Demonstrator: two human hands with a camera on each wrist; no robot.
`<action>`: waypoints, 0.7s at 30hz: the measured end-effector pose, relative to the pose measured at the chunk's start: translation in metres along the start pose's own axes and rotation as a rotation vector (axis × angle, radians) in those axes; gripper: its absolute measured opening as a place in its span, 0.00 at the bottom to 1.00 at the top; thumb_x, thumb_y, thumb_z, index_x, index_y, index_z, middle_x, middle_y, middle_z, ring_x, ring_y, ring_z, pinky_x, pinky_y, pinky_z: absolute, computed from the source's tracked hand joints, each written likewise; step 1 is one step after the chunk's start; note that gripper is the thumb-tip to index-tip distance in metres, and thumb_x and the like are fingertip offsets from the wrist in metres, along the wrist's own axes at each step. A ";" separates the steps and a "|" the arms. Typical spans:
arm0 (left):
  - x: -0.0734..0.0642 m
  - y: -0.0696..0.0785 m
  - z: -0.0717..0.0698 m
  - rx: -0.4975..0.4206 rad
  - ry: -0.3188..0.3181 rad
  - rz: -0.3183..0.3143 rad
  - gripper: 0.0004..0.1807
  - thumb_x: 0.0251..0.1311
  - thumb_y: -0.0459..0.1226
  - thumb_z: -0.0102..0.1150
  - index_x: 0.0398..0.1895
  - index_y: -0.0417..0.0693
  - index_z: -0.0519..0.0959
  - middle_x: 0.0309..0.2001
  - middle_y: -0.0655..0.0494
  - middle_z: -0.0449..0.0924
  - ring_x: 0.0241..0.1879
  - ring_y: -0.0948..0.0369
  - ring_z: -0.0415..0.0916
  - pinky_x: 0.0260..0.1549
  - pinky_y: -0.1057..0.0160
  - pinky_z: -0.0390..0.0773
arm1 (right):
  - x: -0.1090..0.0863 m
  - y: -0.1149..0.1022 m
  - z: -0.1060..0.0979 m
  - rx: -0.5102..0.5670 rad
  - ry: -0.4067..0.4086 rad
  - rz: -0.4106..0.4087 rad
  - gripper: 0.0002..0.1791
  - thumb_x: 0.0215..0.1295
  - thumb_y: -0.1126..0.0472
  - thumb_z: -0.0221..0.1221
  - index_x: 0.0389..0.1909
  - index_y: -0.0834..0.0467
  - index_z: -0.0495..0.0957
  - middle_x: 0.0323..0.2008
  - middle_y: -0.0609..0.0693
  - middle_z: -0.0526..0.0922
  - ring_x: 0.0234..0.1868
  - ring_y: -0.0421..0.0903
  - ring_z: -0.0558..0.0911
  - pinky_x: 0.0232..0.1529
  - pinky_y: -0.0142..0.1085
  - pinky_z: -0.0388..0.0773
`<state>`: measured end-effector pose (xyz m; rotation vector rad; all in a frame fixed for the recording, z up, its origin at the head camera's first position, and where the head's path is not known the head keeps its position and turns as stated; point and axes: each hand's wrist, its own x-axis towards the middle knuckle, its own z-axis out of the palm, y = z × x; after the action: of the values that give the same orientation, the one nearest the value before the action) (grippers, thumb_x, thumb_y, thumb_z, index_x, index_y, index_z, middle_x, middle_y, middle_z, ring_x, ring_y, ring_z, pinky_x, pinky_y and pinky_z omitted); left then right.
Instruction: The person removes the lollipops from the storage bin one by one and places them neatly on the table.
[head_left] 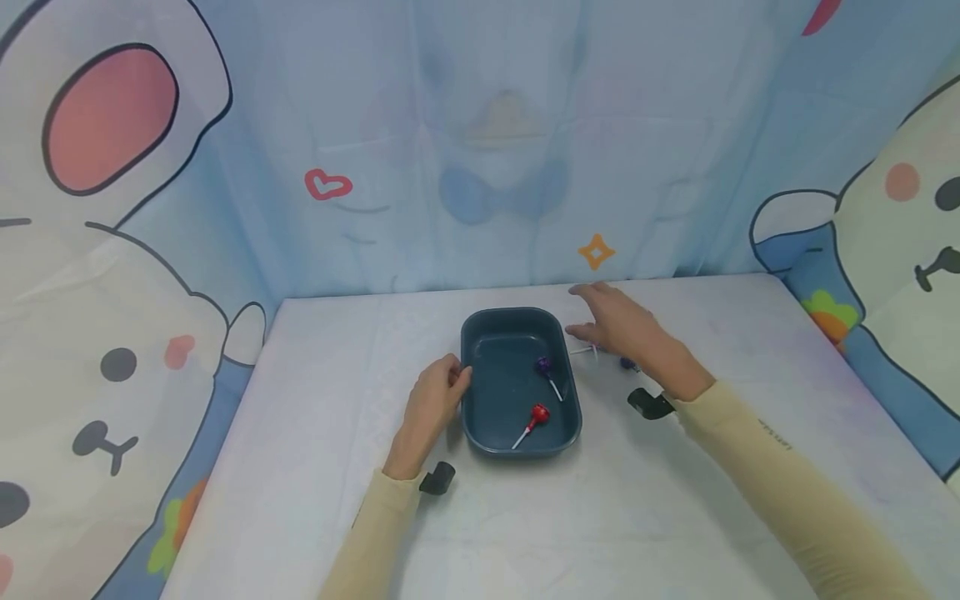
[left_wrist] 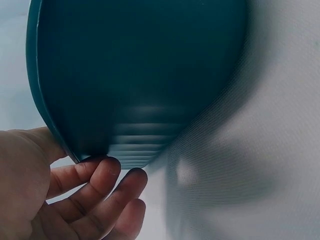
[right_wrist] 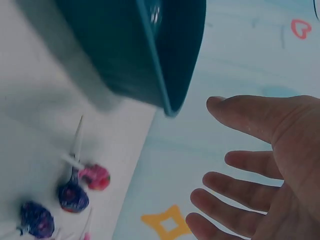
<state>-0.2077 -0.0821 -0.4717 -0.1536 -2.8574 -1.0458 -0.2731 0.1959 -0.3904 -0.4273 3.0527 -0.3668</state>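
A dark teal rectangular tub (head_left: 495, 392) stands on the white-covered table. Inside it lie a purple-wrapped lollipop (head_left: 544, 365) and a red-wrapped lollipop (head_left: 540, 412). My left hand (head_left: 437, 396) pinches the tub's left rim; in the left wrist view the thumb goes over the rim and the fingers (left_wrist: 132, 182) are curled against the outer wall. Beyond the tub's right side, my right hand (head_left: 618, 321) hovers with fingers spread, holding nothing. Under it, partly hidden by the hand, several lollipops lie on the table, among them a purple one (right_wrist: 72, 196) and a pink one (right_wrist: 95, 176).
The table (head_left: 360, 350) is covered with a white cloth and ends at a pale blue cartoon curtain (head_left: 390, 242) behind the tub. Another purple lollipop (right_wrist: 37, 219) lies on the cloth right of the tub. Each wrist carries a small black camera (head_left: 438, 478).
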 end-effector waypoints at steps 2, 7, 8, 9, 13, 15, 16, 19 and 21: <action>0.000 0.000 0.000 0.002 0.000 -0.001 0.13 0.64 0.48 0.48 0.29 0.50 0.71 0.23 0.58 0.71 0.20 0.64 0.67 0.18 0.68 0.66 | -0.002 -0.007 0.001 -0.011 -0.016 0.000 0.38 0.55 0.49 0.63 0.65 0.55 0.60 0.62 0.62 0.64 0.54 0.57 0.72 0.50 0.59 0.68; 0.000 0.000 0.001 0.006 0.000 -0.003 0.12 0.64 0.48 0.48 0.29 0.50 0.71 0.24 0.58 0.71 0.21 0.63 0.67 0.18 0.68 0.66 | -0.007 -0.022 0.003 -0.023 -0.015 -0.064 0.38 0.54 0.50 0.64 0.64 0.57 0.61 0.62 0.61 0.66 0.59 0.59 0.69 0.54 0.54 0.69; 0.000 0.000 0.000 0.006 -0.001 -0.004 0.12 0.64 0.48 0.48 0.29 0.50 0.71 0.24 0.58 0.72 0.21 0.63 0.67 0.18 0.68 0.66 | -0.008 -0.024 0.004 -0.029 -0.014 -0.076 0.37 0.54 0.49 0.64 0.63 0.57 0.61 0.62 0.61 0.66 0.60 0.59 0.69 0.54 0.53 0.69; 0.000 0.000 0.000 0.005 -0.002 -0.006 0.12 0.64 0.48 0.48 0.29 0.50 0.71 0.24 0.58 0.72 0.21 0.63 0.67 0.18 0.68 0.66 | -0.009 -0.027 0.005 -0.036 -0.011 -0.091 0.37 0.54 0.49 0.63 0.63 0.57 0.62 0.61 0.60 0.67 0.60 0.59 0.69 0.54 0.53 0.70; 0.001 0.000 0.000 -0.002 -0.006 -0.011 0.13 0.64 0.48 0.48 0.30 0.50 0.71 0.24 0.58 0.72 0.21 0.63 0.68 0.18 0.68 0.67 | -0.015 -0.037 0.008 -0.066 -0.005 -0.166 0.35 0.54 0.48 0.63 0.61 0.57 0.65 0.59 0.59 0.70 0.57 0.57 0.72 0.53 0.51 0.71; 0.001 0.000 0.000 -0.005 -0.006 -0.012 0.13 0.64 0.48 0.48 0.30 0.50 0.71 0.24 0.58 0.72 0.21 0.64 0.68 0.18 0.68 0.67 | -0.017 -0.041 0.010 -0.082 -0.011 -0.205 0.34 0.54 0.48 0.63 0.60 0.58 0.66 0.57 0.59 0.71 0.56 0.56 0.73 0.53 0.51 0.70; 0.001 -0.001 0.000 -0.005 -0.006 -0.010 0.13 0.64 0.48 0.48 0.30 0.50 0.71 0.24 0.59 0.72 0.21 0.64 0.68 0.18 0.68 0.67 | -0.018 -0.043 0.011 -0.087 -0.017 -0.227 0.34 0.54 0.48 0.63 0.60 0.58 0.67 0.57 0.59 0.71 0.56 0.56 0.73 0.53 0.51 0.70; 0.001 -0.001 0.000 -0.004 -0.006 -0.007 0.13 0.64 0.48 0.48 0.29 0.50 0.71 0.24 0.58 0.72 0.21 0.64 0.67 0.18 0.68 0.67 | -0.021 -0.048 0.018 -0.105 -0.049 -0.287 0.32 0.54 0.49 0.63 0.58 0.58 0.68 0.55 0.58 0.73 0.54 0.55 0.74 0.52 0.49 0.72; 0.001 -0.001 0.000 -0.005 -0.007 -0.008 0.13 0.64 0.48 0.48 0.29 0.50 0.71 0.24 0.58 0.72 0.21 0.64 0.67 0.18 0.68 0.67 | -0.023 -0.051 0.022 -0.110 -0.076 -0.332 0.32 0.54 0.49 0.63 0.58 0.59 0.69 0.55 0.58 0.73 0.54 0.54 0.75 0.52 0.48 0.73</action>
<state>-0.2086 -0.0826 -0.4721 -0.1467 -2.8641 -1.0562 -0.2353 0.1492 -0.3996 -0.9357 2.9329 -0.1864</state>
